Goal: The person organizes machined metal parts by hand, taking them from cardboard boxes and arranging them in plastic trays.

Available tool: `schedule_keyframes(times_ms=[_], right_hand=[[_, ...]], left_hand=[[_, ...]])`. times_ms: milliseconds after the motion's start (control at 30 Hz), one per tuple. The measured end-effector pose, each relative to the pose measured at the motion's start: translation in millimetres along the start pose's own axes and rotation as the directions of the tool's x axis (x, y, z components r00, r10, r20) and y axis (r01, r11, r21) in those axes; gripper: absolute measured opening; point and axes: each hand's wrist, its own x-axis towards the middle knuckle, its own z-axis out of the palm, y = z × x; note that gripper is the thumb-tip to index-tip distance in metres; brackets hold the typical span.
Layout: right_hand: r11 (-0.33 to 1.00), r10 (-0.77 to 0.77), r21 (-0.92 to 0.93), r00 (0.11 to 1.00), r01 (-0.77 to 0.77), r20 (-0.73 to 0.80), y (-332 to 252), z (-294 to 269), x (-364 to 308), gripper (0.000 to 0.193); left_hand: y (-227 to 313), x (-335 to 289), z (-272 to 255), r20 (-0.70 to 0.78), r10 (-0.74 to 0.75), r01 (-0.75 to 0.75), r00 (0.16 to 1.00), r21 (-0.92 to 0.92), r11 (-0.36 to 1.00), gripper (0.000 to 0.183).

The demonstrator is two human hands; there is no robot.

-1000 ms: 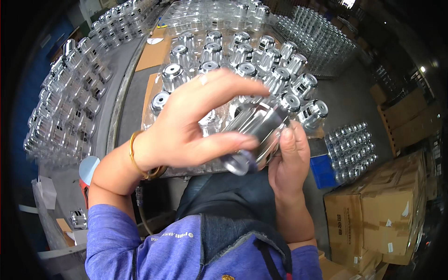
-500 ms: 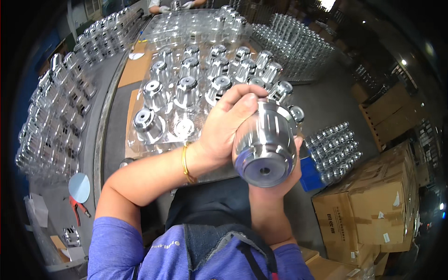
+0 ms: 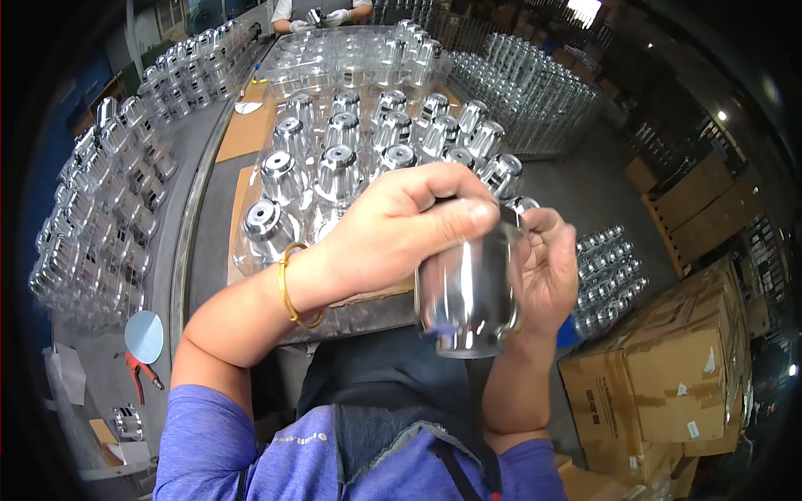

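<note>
A shiny chrome metal canister hangs in front of my body, tilted and slightly blurred. My left hand closes over its upper end, thumb along the near side and fingers bent over the top. Along the canister's right side, my right hand has its fingers curled in against it; part of that hand is hidden behind the metal. Beyond my hands, several similar chrome canisters stand in rows in a clear plastic tray on the bench.
More chrome parts are stacked in clear trays at the left and far right. A red-handled air gun lies beside a light-blue disc. Cardboard boxes stand at the right. Across the bench, a gloved co-worker handles a part.
The canister has turned, so its round end with the centre hole no longer faces me. My right hand has moved up from beneath it to its right side.
</note>
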Motion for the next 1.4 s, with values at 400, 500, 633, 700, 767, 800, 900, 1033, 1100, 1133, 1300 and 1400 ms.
schedule_keyframes(times_ms=[400, 500, 633, 700, 767, 800, 900, 1033, 1100, 1133, 1300, 1400], right_hand=[[0.921, 0.292, 0.338, 0.915, -0.192, -0.277, 5, 27, -10, 0.042], [0.768, 0.344, 0.599, 0.935, -0.229, -0.085, 6, 32, -7, 0.046], [0.822, 0.309, 0.538, 0.940, -0.188, -0.144, 11, 27, -6, 0.045], [0.840, 0.297, 0.514, 0.941, -0.176, -0.163, 15, 25, -5, 0.044], [0.851, 0.288, 0.497, 0.942, -0.170, -0.172, 19, 24, -5, 0.044], [0.853, 0.286, 0.493, 0.944, -0.172, -0.167, 21, 24, -4, 0.044], [0.967, 0.174, 0.245, 0.894, -0.075, -0.413, 18, 20, -5, 0.039], [0.995, 0.080, -0.048, 0.985, -0.088, -0.152, 6, -2, -4, 0.046], [0.988, 0.148, -0.047, 0.989, -0.147, 0.011, -6, 23, -10, 0.050], [0.981, 0.152, -0.131, 0.987, -0.144, 0.051, -9, 38, -12, 0.054], [0.947, 0.200, -0.282, 0.969, -0.154, 0.144, -15, 51, -15, 0.059], [0.993, 0.108, -0.056, 0.978, -0.100, 0.179, 4, 23, -13, 0.041]], left_hand=[[-29, 7, 24, -0.304, 0.084, -0.207, 0.949, -0.400, 0.893, 0.035], [-43, 3, 38, -0.362, 0.114, -0.308, 0.925, -0.540, 0.783, 0.032], [-46, 3, 58, -0.485, 0.092, -0.407, 0.870, -0.599, 0.689, 0.028], [-48, 3, 56, -0.520, 0.074, -0.445, 0.851, -0.640, 0.626, 0.022], [-50, 2, 49, -0.504, 0.074, -0.425, 0.861, -0.630, 0.650, 0.022], [-48, 2, 42, -0.486, 0.074, -0.403, 0.871, -0.620, 0.673, 0.021], [-41, -3, 19, -0.303, 0.086, -0.255, 0.949, -0.577, 0.776, 0.019], [0, -12, 2, -0.100, 0.136, -0.150, 0.986, -0.141, 0.979, 0.019], [22, -17, 1, 0.015, 0.144, -0.144, 0.989, 0.045, 0.988, 0.018], [17, -15, 0, 0.059, 0.343, -0.347, 0.937, 0.252, 0.904, 0.018], [20, -14, 1, 0.081, 0.487, -0.479, 0.869, 0.376, 0.793, 0.017], [10, -8, -2, -0.070, 0.486, -0.433, 0.871, 0.357, 0.828, 0.019]])
